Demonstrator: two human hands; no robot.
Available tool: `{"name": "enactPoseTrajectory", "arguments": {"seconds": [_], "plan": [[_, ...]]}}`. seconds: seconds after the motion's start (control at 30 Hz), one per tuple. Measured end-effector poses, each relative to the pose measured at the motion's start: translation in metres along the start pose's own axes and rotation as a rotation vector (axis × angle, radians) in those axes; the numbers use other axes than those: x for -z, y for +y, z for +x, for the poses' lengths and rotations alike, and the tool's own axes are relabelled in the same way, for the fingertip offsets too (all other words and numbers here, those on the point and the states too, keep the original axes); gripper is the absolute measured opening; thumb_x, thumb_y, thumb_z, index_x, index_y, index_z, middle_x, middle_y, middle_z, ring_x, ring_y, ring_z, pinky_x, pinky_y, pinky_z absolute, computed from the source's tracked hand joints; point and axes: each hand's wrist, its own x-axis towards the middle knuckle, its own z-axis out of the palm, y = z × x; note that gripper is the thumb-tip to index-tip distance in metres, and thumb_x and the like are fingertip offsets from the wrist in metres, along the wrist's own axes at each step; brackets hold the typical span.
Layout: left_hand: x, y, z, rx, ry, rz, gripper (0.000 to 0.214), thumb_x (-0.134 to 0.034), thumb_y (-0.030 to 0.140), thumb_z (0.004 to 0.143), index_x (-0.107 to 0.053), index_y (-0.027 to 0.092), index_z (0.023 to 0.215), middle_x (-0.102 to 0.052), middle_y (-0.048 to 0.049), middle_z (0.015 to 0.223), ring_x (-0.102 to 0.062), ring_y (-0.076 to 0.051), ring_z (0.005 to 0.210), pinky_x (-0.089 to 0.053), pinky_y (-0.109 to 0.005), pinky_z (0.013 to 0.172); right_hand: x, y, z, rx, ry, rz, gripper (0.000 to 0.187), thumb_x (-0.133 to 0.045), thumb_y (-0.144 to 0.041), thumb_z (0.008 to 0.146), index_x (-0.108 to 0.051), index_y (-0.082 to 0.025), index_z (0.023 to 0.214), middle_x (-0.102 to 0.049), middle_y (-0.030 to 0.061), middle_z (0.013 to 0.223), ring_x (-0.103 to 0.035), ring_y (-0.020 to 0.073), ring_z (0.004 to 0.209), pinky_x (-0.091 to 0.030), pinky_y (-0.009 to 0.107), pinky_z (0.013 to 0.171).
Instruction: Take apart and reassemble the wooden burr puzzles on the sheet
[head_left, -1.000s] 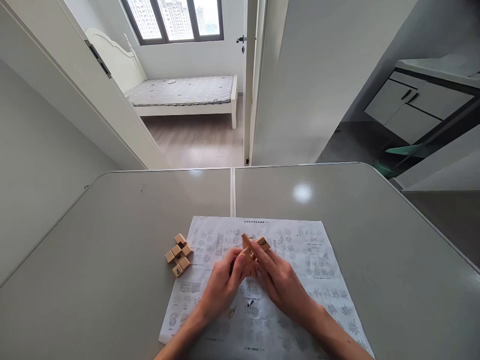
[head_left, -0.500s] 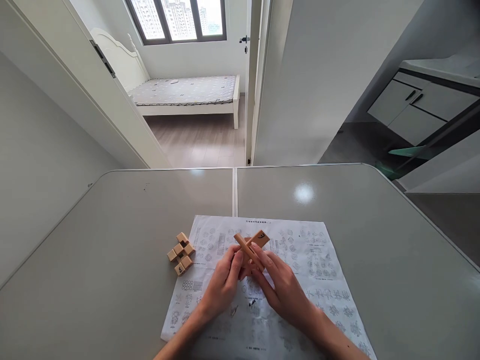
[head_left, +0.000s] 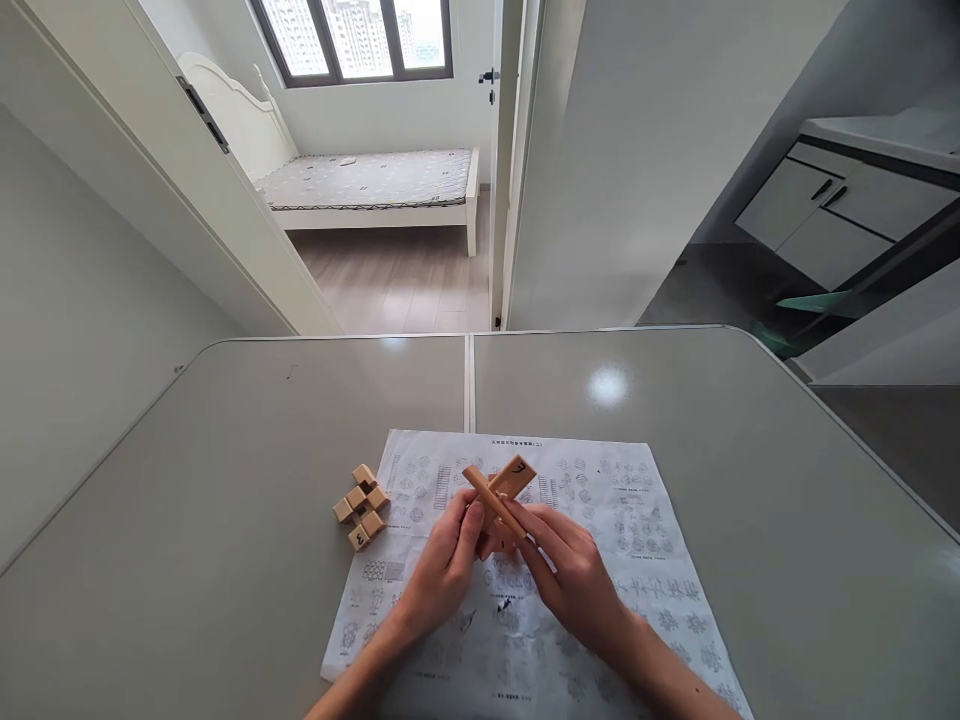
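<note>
Above the printed sheet (head_left: 600,600) I hold several crossed wooden puzzle pieces (head_left: 517,474), one marked with a black figure. My left hand (head_left: 444,560) is closed round the lower left of this cluster, which hides part of it. A slim wooden stick (head_left: 491,498) lies slantwise across the top, and the fingers of my right hand (head_left: 574,565) close on its lower right end. How the pieces fit together underneath is covered by my fingers. To the left, a small interlocked group of wooden blocks (head_left: 362,508) rests at the sheet's left edge.
The sheet carries rows of small diagrams and lies on a grey table (head_left: 225,480) with a seam (head_left: 469,385) down its far half. Beyond the table's far edge are a doorway, a bed (head_left: 375,185) and a white wall (head_left: 630,150).
The crossed pieces have shifted slightly left and up. My right fingers have slid from the top of the slim stick toward its lower right end. The block group stays put.
</note>
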Motion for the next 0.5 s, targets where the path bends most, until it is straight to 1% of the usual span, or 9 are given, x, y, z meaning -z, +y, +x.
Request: {"name": "enactPoseTrajectory", "arguments": {"seconds": [0.13,0.23,0.3,0.33,0.4,0.5], "plan": [[0.0009,-0.0024,0.0015,-0.001,0.0,-0.044,0.044,-0.039,0.061,0.107,-0.055,0.02,0.102,-0.041,0.0054,0.068,-0.035,-0.013,0.06,-0.036,-0.027,0.058,-0.001,0.0019,-0.0021,-0.013,-0.02,-0.002,0.058,-0.05,-0.013,0.108,-0.041,-0.035,0.161,-0.074,0.0085,0.113,-0.073,0.0233,0.095,-0.063,0.039,0.082],[0.0026,-0.005,0.0034,0.022,0.043,-0.145,0.043,-0.044,0.063,0.105,-0.051,0.021,0.097,-0.041,0.0062,0.066,-0.031,-0.011,0.057,-0.032,-0.026,0.054,-0.001,0.0024,-0.0031,-0.059,-0.034,-0.019,0.058,-0.053,-0.019,0.108,-0.039,-0.035,0.162,-0.072,0.0091,0.116,-0.073,0.024,0.096,-0.064,0.041,0.085],[0.004,-0.0063,0.0046,0.041,0.1,-0.202,0.044,-0.047,0.063,0.104,-0.048,0.021,0.092,-0.042,0.0065,0.065,-0.029,-0.01,0.055,-0.03,-0.025,0.052,0.0001,0.0026,-0.0028,-0.1,-0.045,-0.05,0.064,-0.06,-0.027,0.105,-0.034,-0.032,0.163,-0.067,0.0128,0.127,-0.071,0.0278,0.108,-0.063,0.046,0.091],[0.0045,-0.0067,0.0051,0.046,0.13,-0.219,0.044,-0.048,0.063,0.104,-0.047,0.021,0.09,-0.042,0.0066,0.065,-0.029,-0.01,0.054,-0.029,-0.024,0.051,0.0008,0.0028,-0.0023,-0.115,-0.06,-0.073,0.069,-0.064,-0.031,0.103,-0.032,-0.031,0.164,-0.063,0.0151,0.135,-0.067,0.031,0.117,-0.062,0.05,0.097],[0.0051,-0.007,0.0057,0.046,0.174,-0.238,0.045,-0.049,0.064,0.103,-0.046,0.021,0.09,-0.043,0.0067,0.065,-0.029,-0.009,0.053,-0.028,-0.024,0.05,0.0021,0.0036,-0.0008,-0.126,-0.116,-0.125,0.083,-0.072,-0.038,0.097,-0.027,-0.029,0.166,-0.054,0.0176,0.15,-0.056,0.0372,0.136,-0.055,0.058,0.108],[0.0052,-0.0065,0.0058,0.038,0.178,-0.228,0.045,-0.049,0.064,0.103,-0.046,0.021,0.089,-0.044,0.0067,0.064,-0.031,-0.009,0.052,-0.029,-0.024,0.051,0.0023,0.0059,0.0011,-0.115,-0.21,-0.182,0.095,-0.076,-0.037,0.093,-0.019,-0.028,0.169,-0.045,0.016,0.162,-0.04,0.04,0.151,-0.045,0.063,0.118]]}}
